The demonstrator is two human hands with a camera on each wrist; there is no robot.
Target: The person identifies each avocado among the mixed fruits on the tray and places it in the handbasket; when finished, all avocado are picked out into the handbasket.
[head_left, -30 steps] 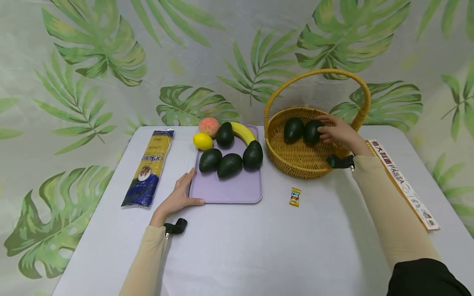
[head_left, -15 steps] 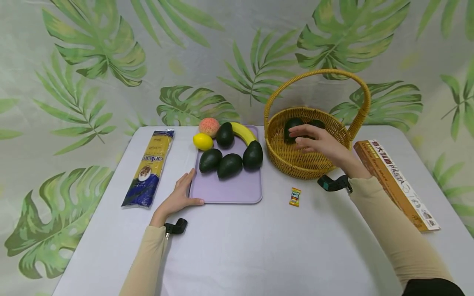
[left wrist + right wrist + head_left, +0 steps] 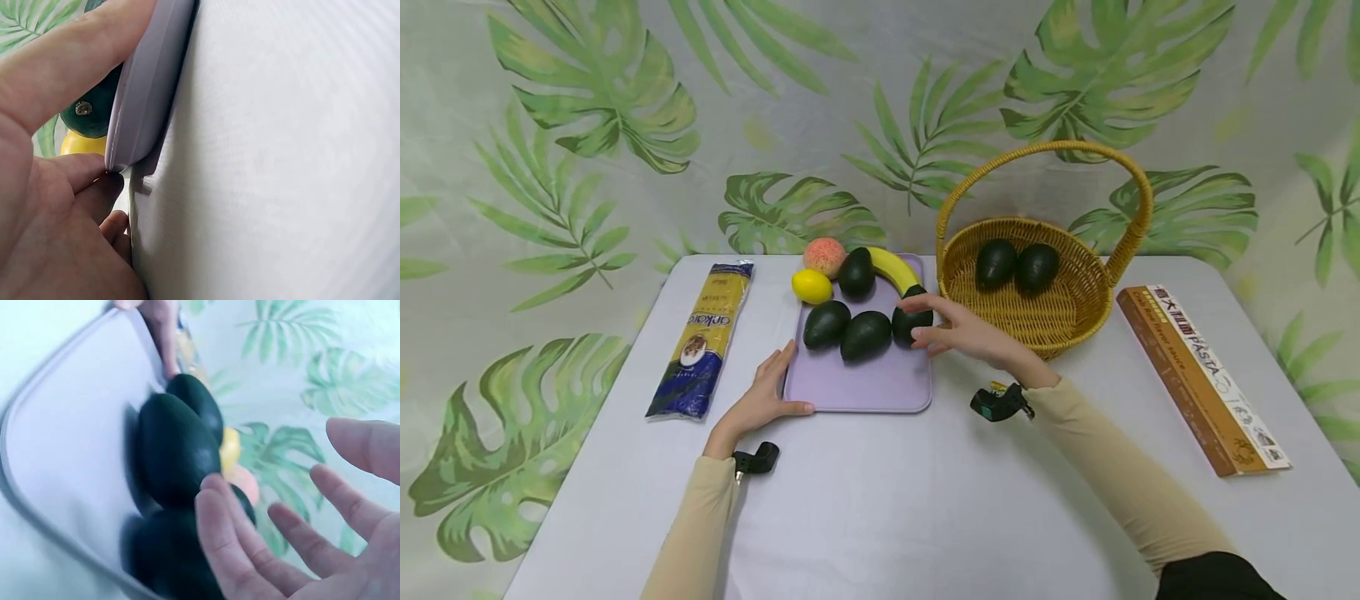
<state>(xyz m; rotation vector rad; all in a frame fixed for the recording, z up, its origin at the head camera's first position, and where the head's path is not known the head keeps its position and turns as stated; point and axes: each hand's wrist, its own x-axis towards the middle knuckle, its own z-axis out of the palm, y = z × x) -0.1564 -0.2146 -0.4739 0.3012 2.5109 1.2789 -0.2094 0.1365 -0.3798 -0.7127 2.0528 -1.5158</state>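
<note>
My left hand (image 3: 760,402) lies at the near left corner of a lilac tray (image 3: 857,392), thumb along the front edge and fingers at the left side. In the left wrist view its thumb and index fingertip touch the tray's rim. My right hand (image 3: 966,331) reaches over the tray's right edge, fingers spread and holding nothing. In the head view it partly covers an avocado (image 3: 908,327). Two more avocados, one in the middle (image 3: 866,337) and one on the left (image 3: 827,324), lie beside it. Behind them are another avocado (image 3: 856,273) and a banana (image 3: 891,268).
A wicker basket (image 3: 1060,337) with a tall handle holds two avocados (image 3: 1037,268). A lemon (image 3: 812,287) and a peach (image 3: 825,257) lie at the tray's back left. A pasta bag (image 3: 702,342) lies left, a pasta box (image 3: 1202,379) right. My right wrist mostly hides a small candy packet (image 3: 997,387).
My right hand has left the avocado in the basket and moved left, over to the avocado at the tray's right edge. My left hand has stayed at the tray corner.
</note>
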